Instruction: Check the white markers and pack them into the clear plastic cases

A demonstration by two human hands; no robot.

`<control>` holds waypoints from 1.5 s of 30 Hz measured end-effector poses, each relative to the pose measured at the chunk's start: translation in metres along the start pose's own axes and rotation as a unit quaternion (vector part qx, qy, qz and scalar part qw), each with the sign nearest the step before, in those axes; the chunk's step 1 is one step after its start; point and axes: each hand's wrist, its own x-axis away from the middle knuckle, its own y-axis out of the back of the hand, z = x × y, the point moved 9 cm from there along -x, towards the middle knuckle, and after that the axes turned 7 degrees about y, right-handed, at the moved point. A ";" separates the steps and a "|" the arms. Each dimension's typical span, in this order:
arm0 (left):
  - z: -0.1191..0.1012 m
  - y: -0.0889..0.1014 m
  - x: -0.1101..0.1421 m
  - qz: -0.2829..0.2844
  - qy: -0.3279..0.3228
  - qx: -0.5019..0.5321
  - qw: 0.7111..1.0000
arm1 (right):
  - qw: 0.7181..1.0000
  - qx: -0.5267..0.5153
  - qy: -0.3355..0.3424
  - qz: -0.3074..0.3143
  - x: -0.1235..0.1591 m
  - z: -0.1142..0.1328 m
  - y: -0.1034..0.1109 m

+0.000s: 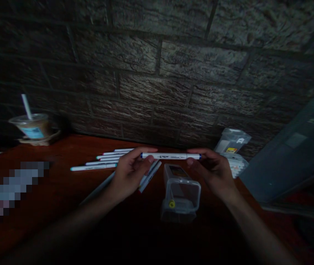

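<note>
I hold a white marker (170, 156) with blue ends level above the red-brown table (63, 195). My left hand (131, 173) pinches its left end and my right hand (215, 171) pinches its right end. Just below the marker stands an open clear plastic box (180, 197) with a yellow sticker. Several more white markers (101, 162) lie in a row on the table behind my left hand, and a few more markers (148, 176) rest under it.
A plastic cup (32, 127) with a straw stands at the back left. Clear marker cases (233, 147) sit at the back right against the dark brick wall (157, 73). A grey panel (297, 154) leans at the right. A blurred patch (10, 191) lies at the left.
</note>
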 end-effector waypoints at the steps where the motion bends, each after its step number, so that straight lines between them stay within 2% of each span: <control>1: -0.001 0.000 0.001 -0.003 -0.005 -0.003 1.000 | 1.000 -0.001 0.001 -0.001 0.000 0.000 0.000; 10: 0.001 -0.001 0.004 -0.015 -0.017 -0.023 0.999 | 1.000 0.001 0.006 -0.014 0.000 -0.002 -0.002; 17: 0.007 0.001 0.003 -0.011 0.025 -0.010 1.000 | 1.000 0.001 -0.020 -0.019 0.001 -0.007 0.000; 21: 0.007 -0.001 0.004 -0.019 0.028 -0.020 0.999 | 0.999 0.022 -0.009 -0.024 0.002 -0.007 0.000; 27: 0.006 -0.002 0.002 -0.025 0.023 -0.015 0.999 | 0.999 -0.017 -0.025 -0.026 0.002 -0.009 -0.003; 32: 0.014 0.001 -0.001 -0.022 0.068 0.058 0.996 | 0.995 -0.067 -0.064 -0.023 0.003 -0.019 -0.002; 38: 0.018 0.000 -0.003 -0.010 0.090 0.150 0.985 | 0.987 -0.132 -0.089 -0.028 0.004 -0.025 -0.002; 45: 0.020 0.000 -0.003 -0.001 0.102 0.200 0.975 | 0.988 -0.122 -0.096 -0.019 0.004 -0.024 -0.002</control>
